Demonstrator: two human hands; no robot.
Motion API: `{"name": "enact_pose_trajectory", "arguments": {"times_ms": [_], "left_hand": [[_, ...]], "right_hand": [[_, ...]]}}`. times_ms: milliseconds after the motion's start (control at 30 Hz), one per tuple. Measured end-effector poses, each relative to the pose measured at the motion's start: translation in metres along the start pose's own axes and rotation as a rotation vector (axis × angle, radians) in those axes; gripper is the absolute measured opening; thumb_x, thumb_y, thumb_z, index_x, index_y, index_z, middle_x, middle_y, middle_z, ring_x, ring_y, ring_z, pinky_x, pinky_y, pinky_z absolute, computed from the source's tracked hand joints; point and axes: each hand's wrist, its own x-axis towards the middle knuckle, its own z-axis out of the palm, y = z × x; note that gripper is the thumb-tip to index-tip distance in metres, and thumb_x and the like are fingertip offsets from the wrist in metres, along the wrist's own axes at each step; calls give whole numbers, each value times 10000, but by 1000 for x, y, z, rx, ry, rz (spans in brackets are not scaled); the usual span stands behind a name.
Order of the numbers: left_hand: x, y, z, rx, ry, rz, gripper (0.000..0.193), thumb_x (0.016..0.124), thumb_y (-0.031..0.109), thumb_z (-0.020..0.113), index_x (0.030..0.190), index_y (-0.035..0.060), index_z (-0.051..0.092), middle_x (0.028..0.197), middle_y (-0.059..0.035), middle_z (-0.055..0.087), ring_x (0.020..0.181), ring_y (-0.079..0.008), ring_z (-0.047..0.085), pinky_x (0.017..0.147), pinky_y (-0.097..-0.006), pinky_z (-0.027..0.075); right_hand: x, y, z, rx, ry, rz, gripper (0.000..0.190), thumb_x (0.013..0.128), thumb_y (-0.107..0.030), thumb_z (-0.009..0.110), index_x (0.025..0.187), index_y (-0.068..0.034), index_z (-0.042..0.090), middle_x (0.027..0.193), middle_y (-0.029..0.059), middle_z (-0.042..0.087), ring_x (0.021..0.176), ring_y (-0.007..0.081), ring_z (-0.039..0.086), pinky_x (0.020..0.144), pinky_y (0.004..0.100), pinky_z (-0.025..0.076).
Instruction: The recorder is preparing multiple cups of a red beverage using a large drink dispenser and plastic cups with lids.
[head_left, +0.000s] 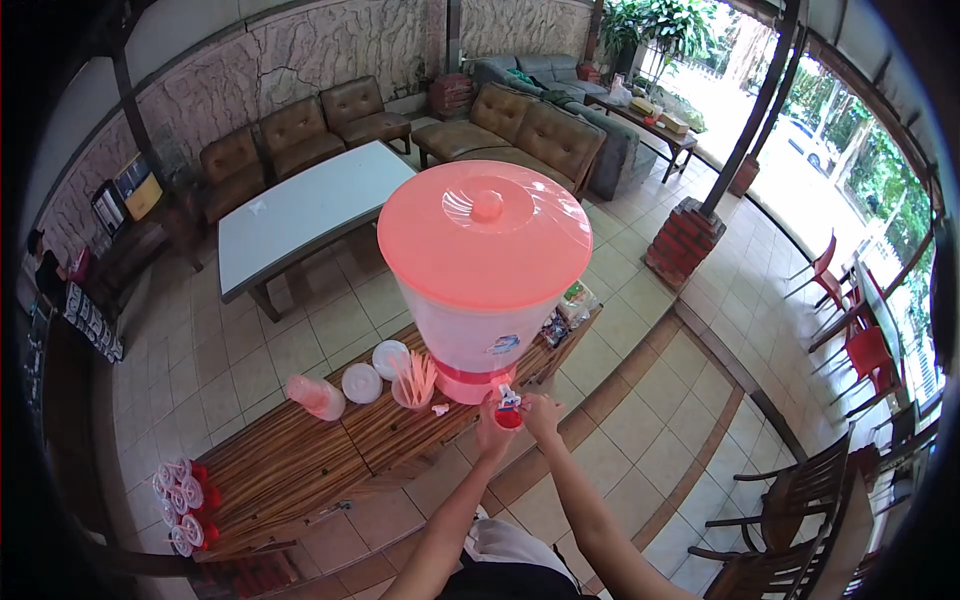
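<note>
A large drink dispenser (469, 330) with a translucent body and pink lid (420, 247) stands on the wood-grain counter (300, 457). Red liquid shows low inside it. My left hand (493, 435) holds a small plastic cup (508, 420) with red liquid under the white-and-blue spigot (508, 396). The fingers of my right hand (543, 416) are closed at the spigot's side. Left of the dispenser are a cup of pale straws (414, 382), white lids in two stacks (362, 384) and a tilted stack of clear cups (316, 397).
Several lidded cups of red drink (184, 499) crowd the counter's left end. Packaged goods (574, 304) lie behind the dispenser on the right. Beyond are a white-topped table (322, 210), brown sofas (300, 146) and a brick pillar base (685, 244). A person (51, 270) stands far left.
</note>
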Motion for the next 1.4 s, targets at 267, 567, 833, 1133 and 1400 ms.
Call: {"name": "enact_pose_trajectory", "arguments": {"times_ms": [267, 567, 833, 1133, 1400], "left_hand": [[1, 2, -1, 44, 17, 21, 868, 491, 138, 757, 1196, 65, 256, 1005, -120, 515, 910, -257, 537, 750, -338, 449], [0, -7, 6, -278, -37, -83, 813, 510, 148, 744, 1167, 38, 279, 1035, -116, 470, 948, -234, 499, 827, -324, 401], [-3, -7, 6, -30, -18, -7, 785, 494, 179, 759, 1138, 38, 332, 1072, -117, 440, 949, -250, 497, 801, -335, 420], [-2, 15, -11, -109, -24, -32, 811, 528, 114, 744, 1177, 47, 262, 1082, -124, 476, 996, -248, 492, 830, -331, 407], [-1, 9, -9, 67, -4, 62, 828, 525, 126, 747, 1186, 55, 254, 1027, -119, 501, 973, -235, 505, 810, -325, 415]], "right_hand": [[-1, -1, -3, -18, -20, 14, 89, 664, -210, 581, 744, -191, 615, 727, -4, 594, 800, 186, 537, 751, 538, 296], [-3, -5, -7, 33, -13, 11, 86, 669, -199, 581, 747, -190, 618, 725, -6, 592, 808, 186, 534, 749, 551, 295], [-2, 5, 4, 12, 20, 16, 80, 670, -185, 576, 740, -185, 616, 728, -6, 593, 802, 188, 533, 751, 554, 297], [0, 4, 2, -8, -31, 39, 173, 621, -238, 666, 771, -176, 607, 763, -11, 607, 824, 203, 539, 742, 485, 314], [0, 1, 0, -10, -12, 39, 171, 622, -243, 666, 768, -177, 607, 745, 0, 609, 825, 214, 541, 737, 491, 314]]}}
